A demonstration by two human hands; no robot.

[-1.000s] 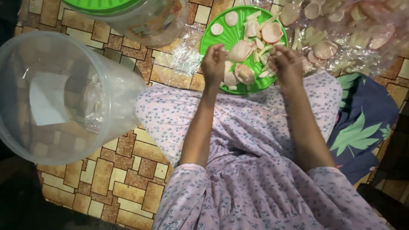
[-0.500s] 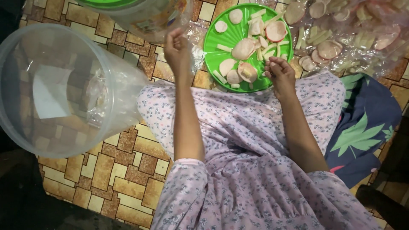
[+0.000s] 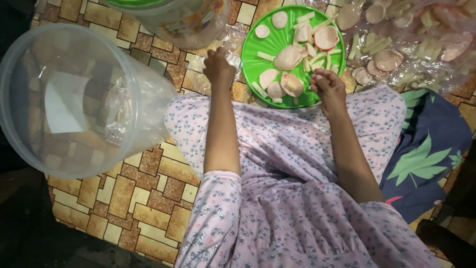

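A round green plate (image 3: pixel 255 44) lies on the floor ahead of my knees, holding pale round crackers (image 3: pixel 288 58) and stick-shaped pieces. My right hand (image 3: pixel 328 88) rests on the plate's near right edge, fingers curled over some pieces. My left hand (image 3: pixel 218 67) is just left of the plate, fingers closed on a crinkled clear plastic bag (image 3: pixel 201 69) lying on the floor. A big clear plastic tub (image 3: pixel 59 99) lies on its side at the left, its mouth facing me.
A second clear container with a green lid (image 3: pixel 173 17) stands at the top. A large clear bag of crackers (image 3: pixel 411 44) lies at the top right. The floor has brown and yellow tile pattern. A dark leaf-print cloth (image 3: pixel 426 154) lies at the right.
My left hand moved off the plate to the left and onto the plastic bag. My right hand drew back to the plate's near right edge.
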